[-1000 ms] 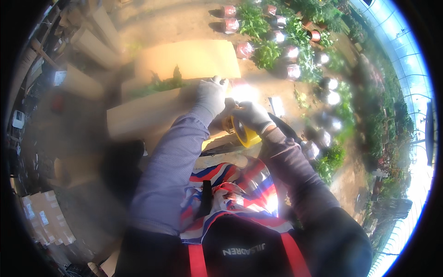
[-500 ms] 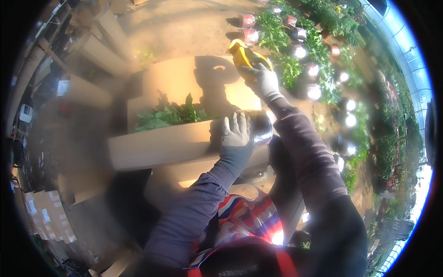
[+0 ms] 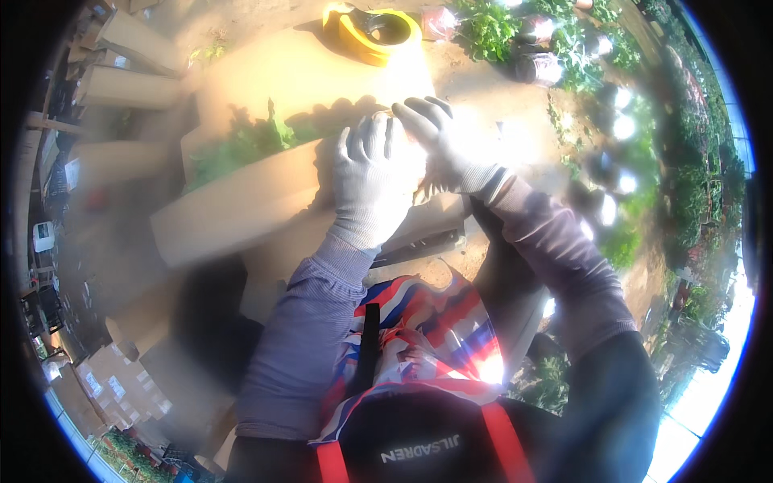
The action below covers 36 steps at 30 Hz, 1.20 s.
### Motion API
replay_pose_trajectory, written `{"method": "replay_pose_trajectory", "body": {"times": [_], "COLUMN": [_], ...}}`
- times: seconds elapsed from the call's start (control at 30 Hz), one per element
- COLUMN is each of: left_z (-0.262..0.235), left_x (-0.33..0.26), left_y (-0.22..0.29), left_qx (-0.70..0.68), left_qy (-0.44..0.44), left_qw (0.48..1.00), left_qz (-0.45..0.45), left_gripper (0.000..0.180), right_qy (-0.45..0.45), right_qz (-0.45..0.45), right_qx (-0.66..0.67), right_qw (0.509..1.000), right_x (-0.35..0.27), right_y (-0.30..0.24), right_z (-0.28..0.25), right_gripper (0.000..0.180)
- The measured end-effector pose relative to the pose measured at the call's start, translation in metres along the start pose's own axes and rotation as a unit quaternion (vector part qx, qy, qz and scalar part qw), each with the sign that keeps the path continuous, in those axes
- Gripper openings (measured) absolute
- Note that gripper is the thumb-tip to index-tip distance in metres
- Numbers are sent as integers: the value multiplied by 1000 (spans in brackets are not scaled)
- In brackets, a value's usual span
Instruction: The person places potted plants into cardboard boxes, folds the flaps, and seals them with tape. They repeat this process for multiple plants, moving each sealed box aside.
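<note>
A narrow cardboard box (image 3: 241, 201) stands before me with a leafy green plant (image 3: 254, 145) lying in it. Both gloved hands are at its right end, around the plant's wrapped pot, which is mostly hidden by the gloves and strong glare. My left hand (image 3: 372, 177) curves over the pot from the left, fingers pointing away from me. From the right, my right hand (image 3: 447, 149) closes on it, thumb low and fingertips close to the left hand's. Beyond them, a yellow tape dispenser (image 3: 370, 52) lies on the open cardboard flap (image 3: 282, 72), apart from both hands.
Several potted plants (image 3: 539, 68) in shiny wrapping stand on the ground at the far right, with dense greenery (image 3: 692, 185) beyond. Cardboard pieces (image 3: 129, 87) lie at the far left. Stacked flattened cartons (image 3: 121, 386) are at the near left.
My right hand has let go of the yellow tape dispenser, now on the flap, and come back to the pot. My left hand has shifted on the pot. The view and box have tilted.
</note>
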State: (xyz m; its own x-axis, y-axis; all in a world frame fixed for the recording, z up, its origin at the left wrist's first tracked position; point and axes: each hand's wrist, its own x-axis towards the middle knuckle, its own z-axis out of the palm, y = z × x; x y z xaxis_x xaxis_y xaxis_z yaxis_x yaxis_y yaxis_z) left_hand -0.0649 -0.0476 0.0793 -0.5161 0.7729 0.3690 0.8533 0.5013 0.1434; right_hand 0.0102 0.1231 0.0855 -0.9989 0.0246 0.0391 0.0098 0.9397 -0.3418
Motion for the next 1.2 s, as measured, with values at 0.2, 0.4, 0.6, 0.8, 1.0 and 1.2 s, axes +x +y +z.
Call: {"method": "replay_pose_trajectory", "body": {"times": [0.2, 0.4, 0.6, 0.8, 1.0, 1.2], "left_z": [-34, -11, 72, 82, 17, -52], "left_x": [-12, -108, -116, -123, -87, 72], "left_y": [-4, 59, 41, 31, 20, -75], "left_qx": [-117, -734, -801, -813, -624, -523], "left_qy": [33, -76, -38, -16, -281, -45], "left_qw": [993, 550, 429, 381, 655, 839], "left_qz": [12, -391, -415, -440, -321, -142], "left_gripper": [62, 39, 37, 43, 28, 21], "right_qy": [31, 97, 228, 305, 146, 165], "right_qz": [20, 11, -62, -116, -41, -53], "right_qx": [-96, -67, -51, -43, -46, -57], "right_qw": [995, 993, 970, 944, 987, 983], "right_x": [5, -3, -34, -38, -17, -8], "right_y": [-19, -22, -22, -20, -22, -44], "right_z": [6, 10, 25, 30, 18, -25], "right_gripper": [112, 99, 72, 62, 80, 57]}}
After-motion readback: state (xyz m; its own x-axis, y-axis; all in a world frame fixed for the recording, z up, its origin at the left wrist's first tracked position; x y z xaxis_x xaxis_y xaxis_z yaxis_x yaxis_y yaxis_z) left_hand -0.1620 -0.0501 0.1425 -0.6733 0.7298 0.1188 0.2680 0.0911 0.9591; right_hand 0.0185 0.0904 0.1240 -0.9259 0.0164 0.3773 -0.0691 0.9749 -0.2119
